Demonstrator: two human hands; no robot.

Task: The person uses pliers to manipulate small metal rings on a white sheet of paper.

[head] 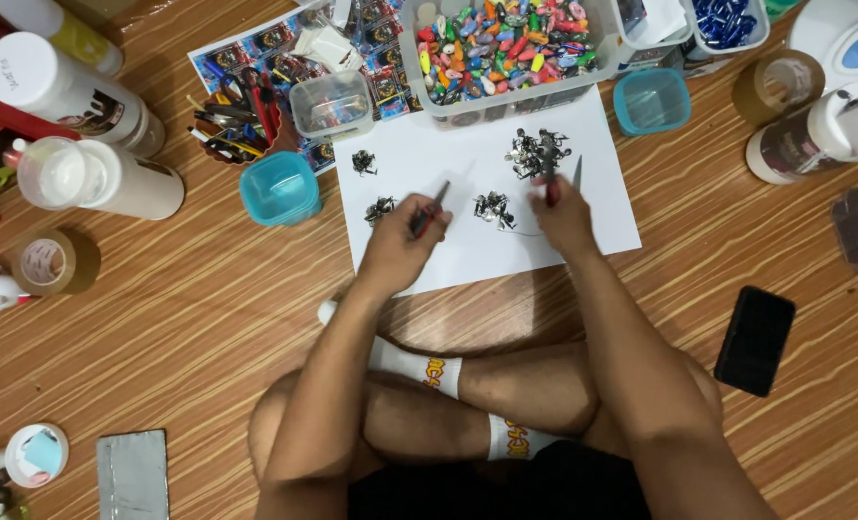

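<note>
Wood-grain flooring (207, 318) carries a white sheet of paper (487, 159) laid in front of a person sitting cross-legged, with a clear tub of coloured pieces (506, 48) at the sheet's far edge and a black phone (754, 339) lying well apart to the right. On the paper sit several little heaps of dark metal parts; the biggest heap (538, 154) lies just beyond the right hand (564, 217), whose fingers are clenched on a red-handled tool (551, 191), apparently a second pair of pliers, though the view is too small to be sure. The left hand (400, 250) grips red-handled pliers (429, 209), their long axis running up and to the right, nose aimed towards a small heap (493, 209) that lies between the two hands, slightly nearer the right.
</note>
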